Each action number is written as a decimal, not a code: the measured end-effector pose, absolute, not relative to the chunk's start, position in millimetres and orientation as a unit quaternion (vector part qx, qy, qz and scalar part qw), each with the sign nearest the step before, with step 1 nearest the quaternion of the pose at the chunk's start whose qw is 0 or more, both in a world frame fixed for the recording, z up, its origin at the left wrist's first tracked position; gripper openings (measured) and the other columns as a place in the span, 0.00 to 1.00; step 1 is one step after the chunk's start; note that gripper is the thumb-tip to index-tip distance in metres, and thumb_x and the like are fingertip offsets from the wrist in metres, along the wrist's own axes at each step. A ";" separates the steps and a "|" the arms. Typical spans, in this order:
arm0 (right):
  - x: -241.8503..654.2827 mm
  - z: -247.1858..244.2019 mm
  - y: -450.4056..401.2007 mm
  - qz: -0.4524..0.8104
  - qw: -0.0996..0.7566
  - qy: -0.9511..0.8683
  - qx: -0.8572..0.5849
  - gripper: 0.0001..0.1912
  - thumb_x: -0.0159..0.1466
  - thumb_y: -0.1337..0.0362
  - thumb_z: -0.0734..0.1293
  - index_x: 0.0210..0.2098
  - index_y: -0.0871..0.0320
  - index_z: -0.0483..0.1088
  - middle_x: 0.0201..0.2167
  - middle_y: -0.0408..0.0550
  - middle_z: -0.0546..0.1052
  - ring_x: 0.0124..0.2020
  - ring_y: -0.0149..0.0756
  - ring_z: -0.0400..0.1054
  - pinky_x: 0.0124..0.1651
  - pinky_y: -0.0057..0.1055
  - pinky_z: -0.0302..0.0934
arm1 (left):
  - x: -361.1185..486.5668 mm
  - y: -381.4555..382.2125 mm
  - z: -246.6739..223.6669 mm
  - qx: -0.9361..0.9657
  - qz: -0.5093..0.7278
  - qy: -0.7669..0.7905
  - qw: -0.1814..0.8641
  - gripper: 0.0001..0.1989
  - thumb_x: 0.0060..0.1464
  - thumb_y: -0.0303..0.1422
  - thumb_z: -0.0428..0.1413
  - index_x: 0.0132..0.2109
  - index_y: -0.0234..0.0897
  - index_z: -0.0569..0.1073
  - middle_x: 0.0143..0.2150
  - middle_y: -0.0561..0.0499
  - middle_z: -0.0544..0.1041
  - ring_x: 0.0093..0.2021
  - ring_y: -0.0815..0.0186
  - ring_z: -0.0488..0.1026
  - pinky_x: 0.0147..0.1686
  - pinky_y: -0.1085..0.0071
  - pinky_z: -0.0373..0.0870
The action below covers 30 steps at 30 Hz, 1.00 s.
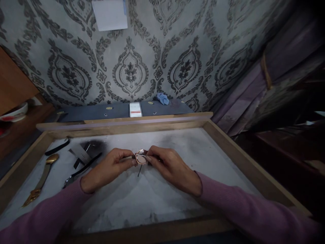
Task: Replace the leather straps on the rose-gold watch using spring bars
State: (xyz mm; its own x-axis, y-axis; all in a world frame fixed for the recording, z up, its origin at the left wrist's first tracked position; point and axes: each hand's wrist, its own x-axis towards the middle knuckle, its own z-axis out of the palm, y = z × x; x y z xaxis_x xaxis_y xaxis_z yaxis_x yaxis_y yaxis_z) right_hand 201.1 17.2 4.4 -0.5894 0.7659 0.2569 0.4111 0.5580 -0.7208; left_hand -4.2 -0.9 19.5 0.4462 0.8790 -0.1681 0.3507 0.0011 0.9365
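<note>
Right cuff (199,183): mauve-purple knit, its edge fitting closely round the wrist.
Right sleeve (236,200): long, the same mauve-purple; fine lengthwise ribs just behind the right cuff, blurred and darker farther back from it.
Left cuff (85,185): matches the right cuff in colour, with a curved hem.
Left sleeve (50,206): long, mauve-purple too, deeper in shade than the cloth near the right cuff.
Right hand (172,166): bare from the right cuff forward.
Left hand (105,171): bare.

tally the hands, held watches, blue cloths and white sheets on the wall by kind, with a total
hands: 2 (left hand, right hand)
held watch: 1
blue cloth: 1
white sheet on the wall: 1
total: 5
</note>
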 end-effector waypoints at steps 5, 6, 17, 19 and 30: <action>196.0 0.3 19.9 0.590 0.287 -0.689 -0.308 0.12 0.66 0.57 0.61 0.33 0.60 0.64 0.31 0.46 0.72 0.33 0.30 0.69 0.34 0.27 0.64 | -3.9 -5.7 11.5 0.749 0.221 0.508 0.363 0.09 0.58 0.33 0.48 0.36 0.35 0.71 0.33 0.50 0.74 0.34 0.63 0.70 0.35 0.69 0.63; 194.5 -1.1 19.9 0.630 0.285 -0.659 -0.297 0.13 0.65 0.55 0.62 0.34 0.60 0.65 0.33 0.47 0.72 0.36 0.31 0.70 0.37 0.27 0.66 | -2.3 -8.3 10.5 0.763 0.209 0.518 0.325 0.08 0.59 0.33 0.47 0.38 0.36 0.70 0.33 0.50 0.74 0.34 0.62 0.70 0.34 0.69 0.63; 188.4 -9.8 20.9 0.809 0.331 -0.427 -0.229 0.11 0.60 0.60 0.71 0.33 0.62 0.69 0.33 0.45 0.74 0.36 0.29 0.70 0.47 0.31 0.64 | 5.0 -21.8 20.1 0.837 0.189 0.477 0.188 0.16 0.66 0.37 0.39 0.38 0.36 0.68 0.36 0.47 0.70 0.38 0.59 0.66 0.39 0.62 0.63; 187.5 -10.7 21.6 0.835 0.327 -0.385 -0.219 0.12 0.58 0.61 0.72 0.31 0.62 0.68 0.32 0.45 0.74 0.36 0.30 0.71 0.49 0.33 0.64 | 2.5 -19.1 22.7 0.835 0.215 0.469 0.191 0.17 0.66 0.34 0.39 0.34 0.36 0.68 0.36 0.48 0.67 0.39 0.60 0.64 0.39 0.62 0.62; 185.4 -17.5 27.6 0.887 0.328 -0.272 -0.177 0.09 0.57 0.67 0.72 0.29 0.64 0.69 0.30 0.48 0.77 0.37 0.29 0.74 0.51 0.26 0.64 | -4.5 -0.8 3.1 0.656 0.315 0.444 0.523 0.13 0.52 0.31 0.58 0.42 0.39 0.63 0.40 0.51 0.69 0.40 0.65 0.67 0.38 0.69 0.65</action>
State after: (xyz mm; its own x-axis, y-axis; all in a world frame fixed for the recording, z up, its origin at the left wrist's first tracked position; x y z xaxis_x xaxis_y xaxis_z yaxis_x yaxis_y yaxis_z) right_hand 185.4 27.6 -17.5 -0.7221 0.6783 -0.1363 -0.4857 -0.6373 -0.5983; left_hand -4.5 -0.8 3.1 0.4081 0.9115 -0.0510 0.2528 -0.0591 0.9657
